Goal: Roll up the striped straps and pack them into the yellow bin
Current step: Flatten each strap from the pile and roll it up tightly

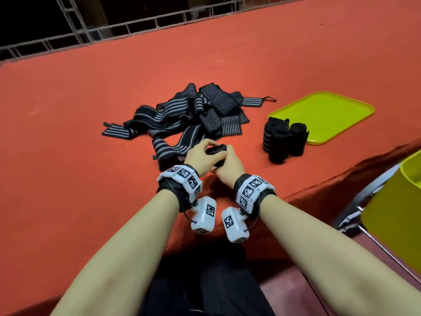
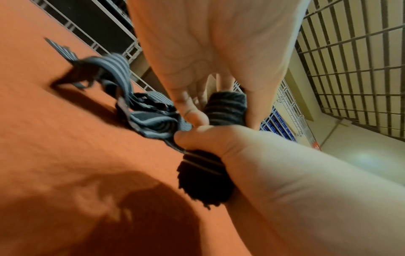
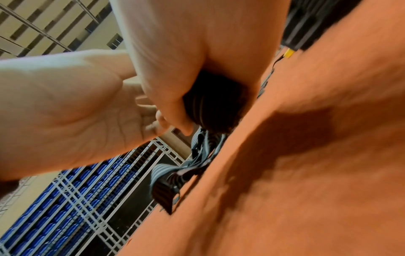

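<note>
Left hand [image 1: 197, 156] and right hand [image 1: 229, 164] meet just above the counter [image 1: 91, 201], both curled around one dark roll [image 1: 216, 151] of strap, whose loose striped tail [image 1: 168, 145] trails back to the heap [image 1: 193, 112] of unrolled straps beyond. Three finished rolls [image 1: 284, 139] stand upright to the right, touching the near edge of the yellow tray [image 1: 330, 115]. The yellow bin [image 1: 396, 215] sits off the counter's right end, its contents not visible.
</note>
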